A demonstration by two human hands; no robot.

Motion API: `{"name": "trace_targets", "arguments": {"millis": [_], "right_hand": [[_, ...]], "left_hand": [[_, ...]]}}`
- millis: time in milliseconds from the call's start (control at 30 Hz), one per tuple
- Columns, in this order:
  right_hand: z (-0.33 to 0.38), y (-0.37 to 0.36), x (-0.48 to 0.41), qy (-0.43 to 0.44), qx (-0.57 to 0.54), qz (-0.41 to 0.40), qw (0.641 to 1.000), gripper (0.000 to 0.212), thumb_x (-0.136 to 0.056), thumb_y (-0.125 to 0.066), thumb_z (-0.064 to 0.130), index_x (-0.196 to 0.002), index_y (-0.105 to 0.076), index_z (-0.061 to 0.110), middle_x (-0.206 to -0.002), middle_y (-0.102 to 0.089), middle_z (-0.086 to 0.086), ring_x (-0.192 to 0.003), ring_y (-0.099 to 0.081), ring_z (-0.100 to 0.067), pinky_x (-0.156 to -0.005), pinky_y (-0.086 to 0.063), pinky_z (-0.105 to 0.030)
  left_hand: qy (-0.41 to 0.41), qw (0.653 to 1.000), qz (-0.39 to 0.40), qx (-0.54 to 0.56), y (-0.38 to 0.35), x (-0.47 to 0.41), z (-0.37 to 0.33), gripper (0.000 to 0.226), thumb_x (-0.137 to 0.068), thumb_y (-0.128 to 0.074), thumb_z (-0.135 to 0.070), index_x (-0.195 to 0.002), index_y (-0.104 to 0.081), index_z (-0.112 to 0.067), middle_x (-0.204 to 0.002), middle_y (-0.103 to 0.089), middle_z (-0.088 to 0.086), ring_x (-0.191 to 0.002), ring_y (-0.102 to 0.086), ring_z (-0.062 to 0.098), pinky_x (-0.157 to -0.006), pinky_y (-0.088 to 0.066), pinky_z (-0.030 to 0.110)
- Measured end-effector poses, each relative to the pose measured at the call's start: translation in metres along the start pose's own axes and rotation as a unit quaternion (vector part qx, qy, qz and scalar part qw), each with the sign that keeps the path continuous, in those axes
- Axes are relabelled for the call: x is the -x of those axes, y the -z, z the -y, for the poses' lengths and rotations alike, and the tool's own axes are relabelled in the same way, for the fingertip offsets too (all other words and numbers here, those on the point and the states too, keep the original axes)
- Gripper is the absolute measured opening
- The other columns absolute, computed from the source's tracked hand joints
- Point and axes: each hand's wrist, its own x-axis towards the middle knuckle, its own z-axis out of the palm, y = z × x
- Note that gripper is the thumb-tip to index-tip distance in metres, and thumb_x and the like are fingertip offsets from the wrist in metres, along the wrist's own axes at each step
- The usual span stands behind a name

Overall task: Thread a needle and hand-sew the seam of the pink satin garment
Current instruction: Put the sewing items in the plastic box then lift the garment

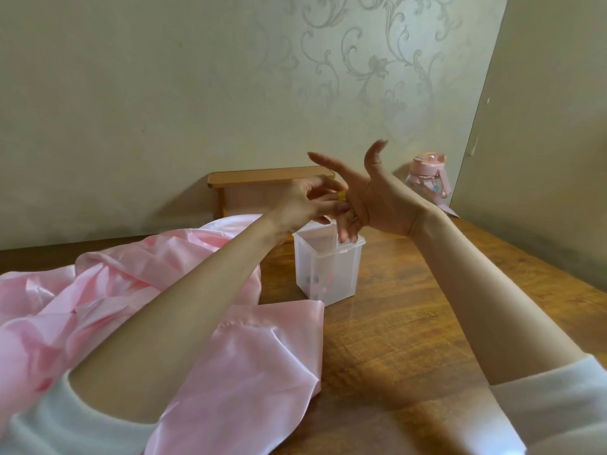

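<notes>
Just below both grips, a translucent box is set on the worktop. A small yellow object is pinched by the left grip, touching the right grip, which is held spread open. The pink satin garment is laid below and left of them.

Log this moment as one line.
left hand pinches small yellow item | right hand open beside it | both over clear box | pink garment on table

Bare counter right of and in front of plastic box: open passage. Left half blocked by heaped pink garment, edge just beside box. Rear: wooden stand against wall; bottle in far right corner.
</notes>
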Motion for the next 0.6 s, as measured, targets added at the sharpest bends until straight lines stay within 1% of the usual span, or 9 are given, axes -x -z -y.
{"name": "trace_targets", "arguments": {"millis": [67,100,167,233,333,367,433,533,600], "right_hand": [[-0.003,0.002,0.002,0.003,-0.029,0.010,1.000,0.095,-0.069,0.018,0.076,-0.147,-0.025,0.042,-0.131,-0.056,-0.013,-0.065,-0.064,-0.032,-0.053,-0.054,-0.034],[-0.004,0.002,0.004,0.001,-0.037,0.012,0.999,0.094,-0.070,0.020,0.075,-0.146,-0.025,0.042,-0.131,-0.055,-0.015,-0.066,-0.065,-0.032,-0.054,-0.055,-0.035],[-0.005,0.001,0.009,-0.009,-0.042,0.019,0.999,0.095,-0.070,0.021,0.075,-0.146,-0.026,0.043,-0.120,-0.062,-0.015,-0.070,-0.065,-0.031,-0.056,-0.057,-0.036],[-0.005,0.000,0.012,-0.022,-0.029,0.040,0.999,0.096,-0.066,0.014,0.079,-0.146,-0.025,0.043,-0.117,-0.064,-0.011,-0.077,-0.067,-0.032,-0.061,-0.058,-0.038],[-0.005,-0.002,0.015,-0.033,0.006,0.080,0.996,0.097,-0.060,-0.011,0.085,-0.147,-0.024,0.043,-0.142,-0.045,-0.007,-0.093,-0.066,-0.038,-0.069,-0.058,-0.041],[-0.006,-0.002,0.015,-0.037,0.018,0.097,0.994,0.099,-0.059,-0.019,0.087,-0.147,-0.024,0.042,-0.148,-0.038,-0.006,-0.097,-0.065,-0.039,-0.071,-0.058,-0.041],[-0.005,-0.002,0.015,-0.049,0.024,0.121,0.991,0.104,-0.055,-0.028,0.090,-0.147,-0.026,0.040,-0.149,-0.036,-0.006,-0.099,-0.065,-0.039,-0.072,-0.058,-0.041],[-0.002,0.000,0.012,-0.044,0.014,0.139,0.989,0.102,-0.057,-0.027,0.089,-0.146,-0.030,0.038,-0.148,-0.038,-0.006,-0.097,-0.065,-0.037,-0.071,-0.059,-0.040],[0.002,-0.003,0.012,-0.032,0.002,0.136,0.990,0.099,-0.060,-0.021,0.086,-0.145,-0.032,0.037,-0.148,-0.038,-0.006,-0.097,-0.065,-0.035,-0.070,-0.059,-0.038]], "left_hand": [[-0.025,0.999,0.001,-0.025,-0.002,-0.001,-0.001,0.021,-0.082,-0.070,-0.009,-0.103,-0.064,-0.006,-0.092,-0.067,0.009,-0.081,-0.066,0.017,-0.067,-0.056,0.027],[-0.034,0.999,-0.002,-0.039,-0.002,-0.002,-0.002,0.021,-0.082,-0.071,-0.009,-0.101,-0.064,-0.003,-0.090,-0.067,0.012,-0.079,-0.068,0.019,-0.067,-0.057,0.029],[-0.035,0.998,0.001,-0.049,-0.002,-0.002,-0.003,0.019,-0.081,-0.071,-0.007,-0.097,-0.064,0.002,-0.084,-0.068,0.013,-0.075,-0.069,0.020,-0.068,-0.059,0.032],[-0.028,0.999,0.016,-0.039,0.000,0.001,-0.004,0.014,-0.082,-0.069,-0.004,-0.094,-0.065,0.001,-0.080,-0.067,0.010,-0.073,-0.069,0.017,-0.069,-0.059,0.030],[-0.031,0.998,0.043,-0.039,0.004,0.007,-0.003,0.016,-0.084,-0.067,-0.002,-0.099,-0.065,0.003,-0.082,-0.068,0.012,-0.078,-0.069,0.022,-0.073,-0.058,0.032],[-0.034,0.997,0.046,-0.043,0.005,0.008,-0.002,0.019,-0.083,-0.066,-0.002,-0.102,-0.064,0.004,-0.083,-0.068,0.012,-0.080,-0.070,0.024,-0.074,-0.058,0.032],[-0.043,0.996,0.042,-0.059,0.006,0.010,-0.001,0.023,-0.082,-0.068,-0.001,-0.104,-0.063,0.000,-0.083,-0.068,0.007,-0.082,-0.069,0.021,-0.076,-0.058,0.029],[-0.077,0.991,0.039,-0.098,0.009,0.011,-0.006,0.022,-0.080,-0.071,-0.005,-0.100,-0.062,-0.011,-0.082,-0.065,0.001,-0.087,-0.066,0.022,-0.080,-0.056,0.030],[-0.084,0.989,0.043,-0.115,0.011,0.009,-0.005,0.020,-0.080,-0.071,-0.006,-0.094,-0.062,-0.018,-0.080,-0.064,-0.006,-0.083,-0.064,0.014,-0.077,-0.054,0.025]]}}
